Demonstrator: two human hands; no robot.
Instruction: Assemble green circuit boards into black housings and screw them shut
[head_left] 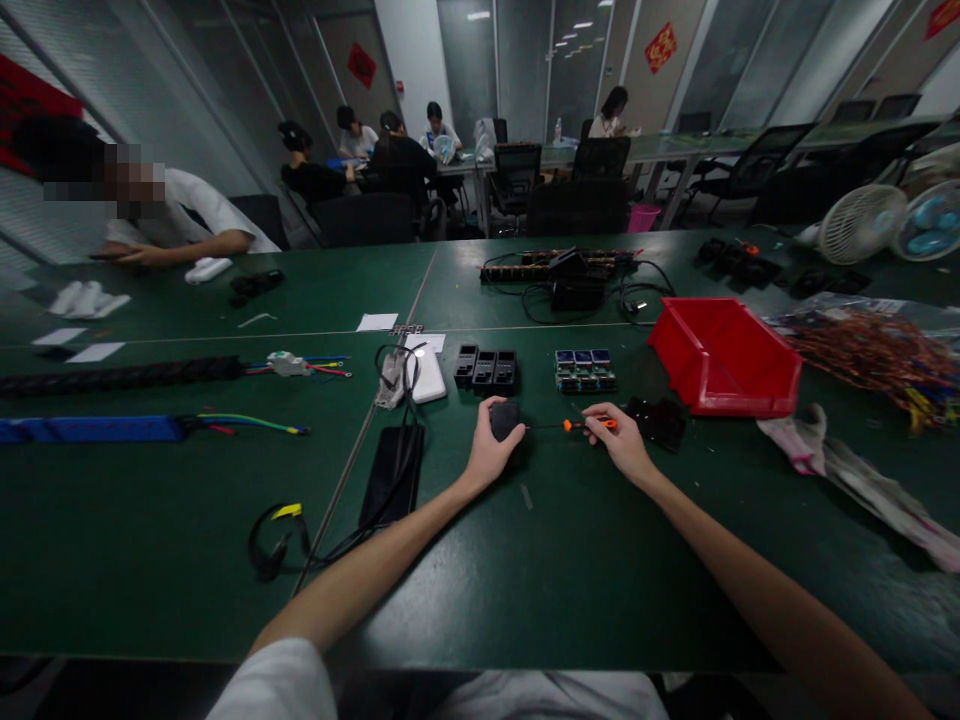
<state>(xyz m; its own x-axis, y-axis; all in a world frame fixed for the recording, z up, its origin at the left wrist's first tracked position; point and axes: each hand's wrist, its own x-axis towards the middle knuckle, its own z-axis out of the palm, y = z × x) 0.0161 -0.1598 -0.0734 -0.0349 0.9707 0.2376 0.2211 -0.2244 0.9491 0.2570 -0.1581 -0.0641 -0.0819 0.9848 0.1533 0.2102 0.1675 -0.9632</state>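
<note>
My left hand [491, 445] is closed around a small black plastic case [505, 420], thumb on its near side. In my right hand [619, 440] is a screwdriver with an orange and black handle [602, 424]. Its thin shaft points left, and the tip is at or close to the case's right side; I cannot tell whether they touch. Behind my left hand stand several black plastic housings [486, 370] in a row. A group of small circuit boards with screens [585, 370] lies beyond the screwdriver. Dark flat pieces [660, 424] rest beside my right hand.
A red bin [724, 360] stands at right, near bundled copper-coloured wires [885, 350]. A phone [391, 475], a cable and a white power bank [426, 372] lie left. Power strips [90, 430] extend from the left edge. A person [187, 215] sits across the table [525, 600].
</note>
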